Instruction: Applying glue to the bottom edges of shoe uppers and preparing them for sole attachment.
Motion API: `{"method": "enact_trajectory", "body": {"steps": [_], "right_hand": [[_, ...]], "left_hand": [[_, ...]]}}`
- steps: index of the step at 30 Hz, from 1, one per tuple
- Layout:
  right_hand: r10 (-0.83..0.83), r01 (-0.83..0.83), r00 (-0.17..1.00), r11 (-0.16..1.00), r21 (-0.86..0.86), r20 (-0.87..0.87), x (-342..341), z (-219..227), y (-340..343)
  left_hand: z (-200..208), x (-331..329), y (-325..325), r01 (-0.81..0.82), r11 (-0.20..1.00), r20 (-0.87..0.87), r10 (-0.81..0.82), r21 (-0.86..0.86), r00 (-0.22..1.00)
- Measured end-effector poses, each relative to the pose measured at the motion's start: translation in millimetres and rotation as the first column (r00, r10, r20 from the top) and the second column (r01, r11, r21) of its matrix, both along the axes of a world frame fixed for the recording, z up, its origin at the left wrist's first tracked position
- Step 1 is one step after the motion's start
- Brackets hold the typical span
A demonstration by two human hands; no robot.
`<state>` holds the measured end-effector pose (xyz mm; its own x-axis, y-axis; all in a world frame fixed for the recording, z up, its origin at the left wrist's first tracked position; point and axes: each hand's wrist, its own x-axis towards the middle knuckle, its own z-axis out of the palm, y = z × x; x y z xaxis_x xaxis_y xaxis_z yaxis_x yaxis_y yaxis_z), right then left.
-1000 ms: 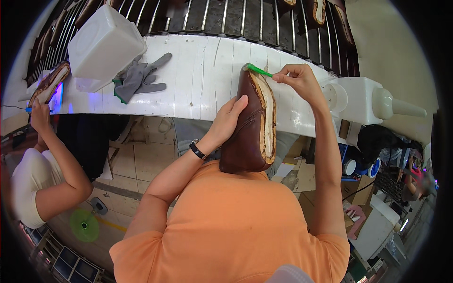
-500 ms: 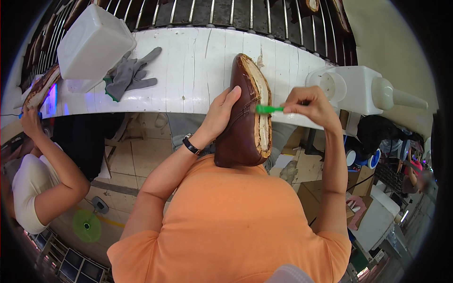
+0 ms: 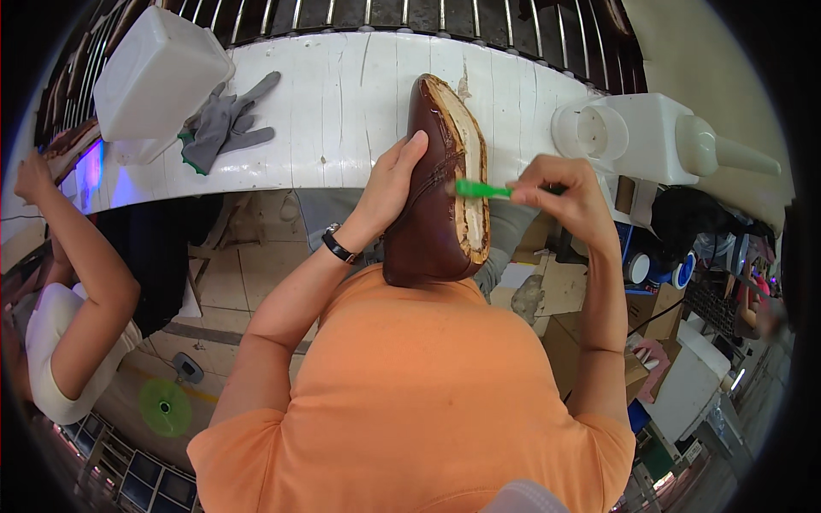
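A dark brown leather shoe upper [image 3: 429, 218] rests on its side, toe away from me, partly over the table edge and against my body. Its underside faces right, showing a pale bottom with a rough yellowish-brown rim. My left hand [image 3: 396, 184] is closed round the shoe's left side, thumb on top of the leather. In my right hand [image 3: 560, 195] a small green brush [image 3: 483, 190] is pinched by its handle. The brush head points left and lies over the leather beside the rim; its bristles are blurred, and I cannot tell whether they touch.
Grey gloves [image 3: 224, 128] lie on the white table [image 3: 333, 111] beside a white plastic container [image 3: 158, 77]. A round white cup [image 3: 592, 132] and a white bottle [image 3: 658, 128] stand at right. Behind runs a metal roller rack [image 3: 402, 15]. A co-worker's arm [image 3: 94, 256] is at left.
The green brush has shifted slightly left across the shoe, from the rim toward the leather. My left hand keeps its grip. The whole view has moved slightly; the co-worker's hand has risen.
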<state>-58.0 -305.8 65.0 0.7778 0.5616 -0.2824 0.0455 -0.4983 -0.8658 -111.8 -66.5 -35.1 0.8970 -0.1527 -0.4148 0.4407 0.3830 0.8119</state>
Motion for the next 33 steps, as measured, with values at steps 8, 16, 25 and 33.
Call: {"method": "enact_trajectory", "body": {"steps": [8,16,25,33], "right_hand": [[0.137,-0.122,0.987,0.98,0.156,-0.086,-10.5,18.5,-4.9],[0.258,-0.272,0.961,0.946,0.178,0.099,6.0,40.3,1.5],[0.342,-0.39,0.906,0.904,0.174,0.251,26.1,67.3,11.4],[0.407,-0.472,0.859,0.865,0.171,0.311,48.7,81.6,27.5]], "left_hand": [[10.7,3.4,0.5,0.045,0.999,-0.029,-0.045,0.021,0.999],[36.5,21.7,3.4,0.193,0.981,-0.017,-0.193,0.008,0.981],[54.9,34.0,-7.3,0.392,0.901,-0.064,-0.409,-0.185,0.91],[-8.2,20.9,-19.1,0.447,0.147,0.211,-0.725,-0.882,0.656]]}}
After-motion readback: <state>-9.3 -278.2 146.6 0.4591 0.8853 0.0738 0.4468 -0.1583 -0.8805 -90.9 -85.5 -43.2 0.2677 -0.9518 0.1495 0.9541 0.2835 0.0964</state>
